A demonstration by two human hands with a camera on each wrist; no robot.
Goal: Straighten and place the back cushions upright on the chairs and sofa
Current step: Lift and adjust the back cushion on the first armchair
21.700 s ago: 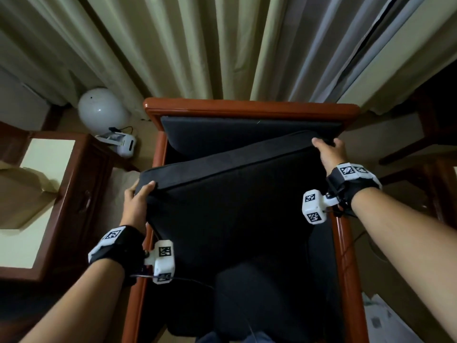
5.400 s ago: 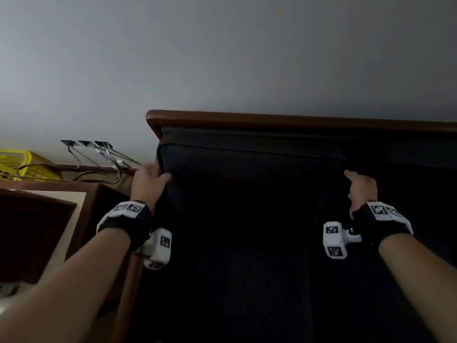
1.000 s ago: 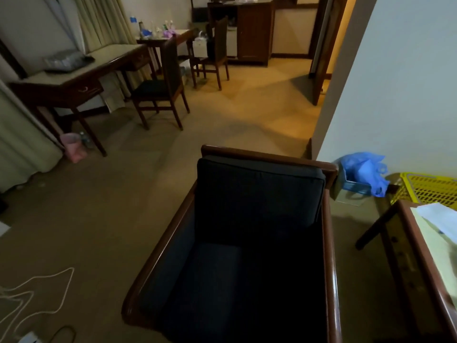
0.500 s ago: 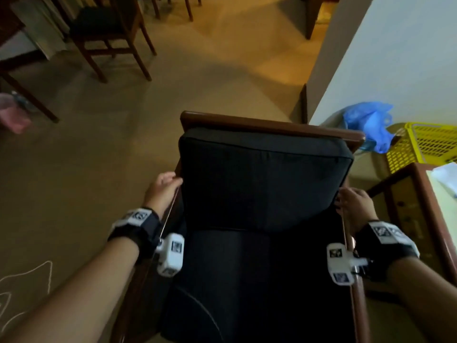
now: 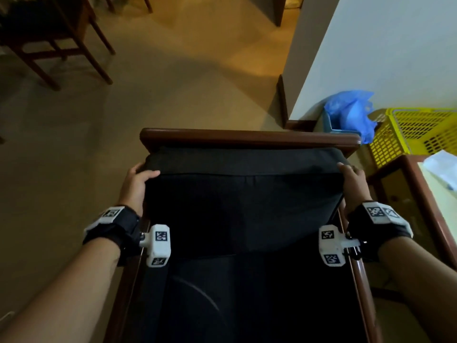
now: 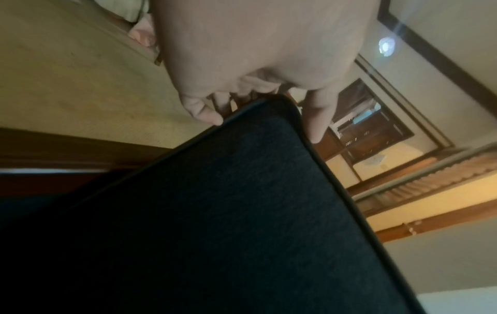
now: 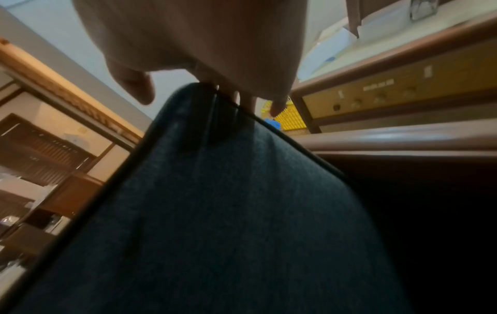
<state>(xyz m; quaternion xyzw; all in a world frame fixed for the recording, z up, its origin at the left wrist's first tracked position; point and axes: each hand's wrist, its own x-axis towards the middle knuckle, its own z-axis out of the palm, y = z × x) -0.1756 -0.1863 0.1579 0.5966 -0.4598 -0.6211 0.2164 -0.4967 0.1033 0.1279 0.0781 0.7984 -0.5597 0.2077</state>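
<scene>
Both my hands are on the dark, flat, piped-edge fabric back cushion point(image 5: 242, 209) of the armchair with the polished reddish-brown wooden frame point(image 5: 249, 138). My left hand point(image 5: 134, 185) grips the cushion's upper left corner, thumb over the front face and fingers point(image 6: 205, 113) curled round behind the piping. My right hand point(image 5: 353, 185) holds the upper right corner the same way; from the right wrist view the fingers point(image 7: 277, 107) wrap the back edge and the thumb hangs near the front, though I can't tell how firmly it presses. The cushion stands in the chair between the two wooden arms, its top edge just below the frame's top rail and leaning slightly toward me, its lower edge meeting the dark seat cushion point(image 5: 247, 300).

Off to my right, against the pale wall point(image 5: 395, 45), a small grey-blue bin point(image 5: 332, 123) holds a crumpled blue plastic bag point(image 5: 351, 112) that bulges above its rim. Just beside it sits a yellow perforated plastic basket point(image 5: 420, 132); what lies inside it I can't make out. Nearer me, a brown wooden side worktop with a pale top point(image 5: 430, 194) carries a white sheet of paper point(image 5: 442, 164). On the beige carpeted floor point(image 5: 173, 82), up at the far left, stands a dark wooden dining chair point(image 5: 49, 33).
</scene>
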